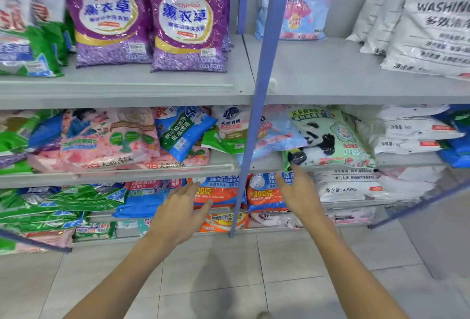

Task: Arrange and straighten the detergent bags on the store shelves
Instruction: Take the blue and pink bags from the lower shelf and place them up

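Note:
Detergent bags fill three grey shelves. Two purple bags [187, 20] stand upright on the top shelf. On the middle shelf a blue-green bag [181, 131] lies tilted over pink bags [106, 140], and a pale green panda bag [328, 138] slumps at the front edge. Orange-and-blue bags [264, 192] lie on the lower shelf. My left hand [183, 213] is held out with fingers apart in front of the lower shelf, holding nothing. My right hand [298, 192] reaches up, fingers apart, its fingertips just under the panda bag's lower left corner.
A blue shelf upright [250, 120] runs down between my hands. White washing-powder sacks [437, 28] lean at the top right, with more white sacks [407, 130] stacked below. Green bags [50, 204] pile up at the left. Grey floor tiles [229, 280] lie underfoot.

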The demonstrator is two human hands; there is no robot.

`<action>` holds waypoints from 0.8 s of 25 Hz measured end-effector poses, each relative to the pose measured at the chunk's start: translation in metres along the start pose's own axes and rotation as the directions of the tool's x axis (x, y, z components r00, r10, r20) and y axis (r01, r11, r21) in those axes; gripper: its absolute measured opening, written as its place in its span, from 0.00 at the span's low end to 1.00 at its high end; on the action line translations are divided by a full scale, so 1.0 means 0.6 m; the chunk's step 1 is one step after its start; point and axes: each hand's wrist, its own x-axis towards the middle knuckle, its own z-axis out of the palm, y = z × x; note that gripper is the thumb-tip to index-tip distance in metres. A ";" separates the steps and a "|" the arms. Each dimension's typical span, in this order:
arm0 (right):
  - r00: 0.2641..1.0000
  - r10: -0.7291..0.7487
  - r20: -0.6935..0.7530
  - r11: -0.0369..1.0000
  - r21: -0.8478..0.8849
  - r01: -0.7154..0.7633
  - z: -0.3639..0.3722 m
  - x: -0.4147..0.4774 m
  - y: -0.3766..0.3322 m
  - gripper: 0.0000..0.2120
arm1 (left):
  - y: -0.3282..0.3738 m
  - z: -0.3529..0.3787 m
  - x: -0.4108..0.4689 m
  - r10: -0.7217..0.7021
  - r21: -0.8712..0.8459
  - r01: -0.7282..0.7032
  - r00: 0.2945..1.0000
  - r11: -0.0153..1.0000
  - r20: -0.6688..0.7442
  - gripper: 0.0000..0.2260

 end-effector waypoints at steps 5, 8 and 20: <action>1.000 -0.023 0.003 0.998 0.053 0.023 -0.048 0.136 0.012 0.27 | 0.127 0.048 0.076 0.040 0.059 -0.041 0.999 0.997 0.010 0.27; 0.997 -0.065 0.048 0.997 0.037 0.063 -0.065 0.222 0.030 0.29 | 0.174 0.086 0.116 -0.025 0.033 0.026 0.999 0.999 -0.031 0.23; 0.980 -0.024 0.197 0.996 0.091 0.006 -0.010 0.421 0.019 0.26 | 0.230 0.223 0.130 -0.188 -0.120 0.170 0.969 0.978 -0.161 0.21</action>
